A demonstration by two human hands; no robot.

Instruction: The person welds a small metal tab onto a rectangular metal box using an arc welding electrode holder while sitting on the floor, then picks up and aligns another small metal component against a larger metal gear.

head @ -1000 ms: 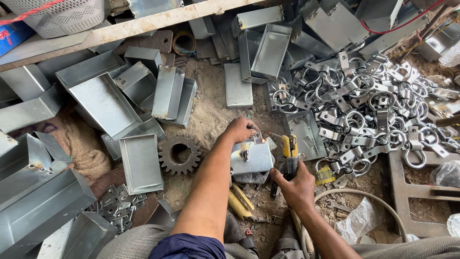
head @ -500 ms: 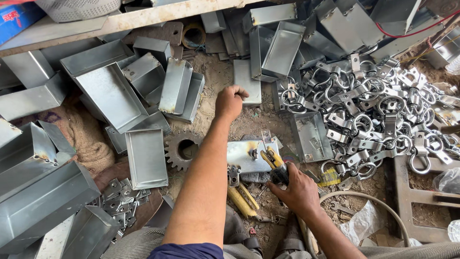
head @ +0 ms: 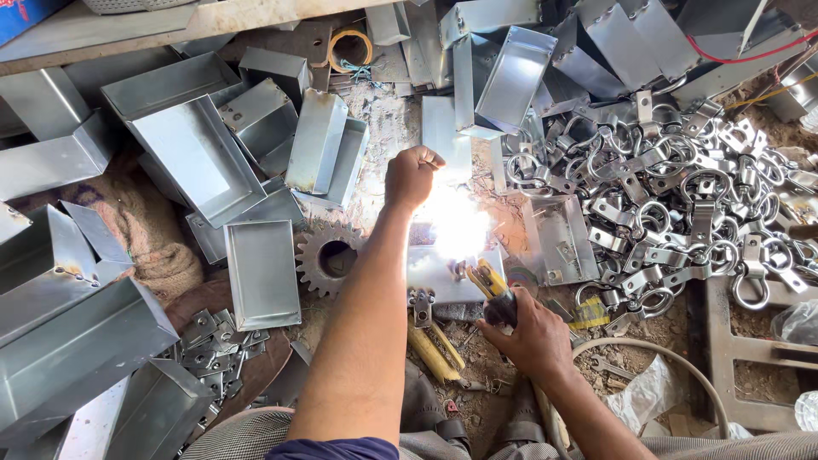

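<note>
Bright daylight, blown-out white glare on the metal plate (head: 452, 255), sharp focus, soft shadows, slight wide-angle stretch at edges

A white glare (head: 456, 223) washes out the tray's (head: 443, 271) top and the tool (head: 492, 290) tip; the left fist (head: 411, 176) hides whatever it grips.

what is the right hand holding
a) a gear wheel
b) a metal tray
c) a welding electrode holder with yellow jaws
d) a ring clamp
c: the right hand grips the dark handle of the yellow-jawed electrode holder, its tip at the bright arc on the small metal plate; the gear wheel lies untouched to the left.
</note>
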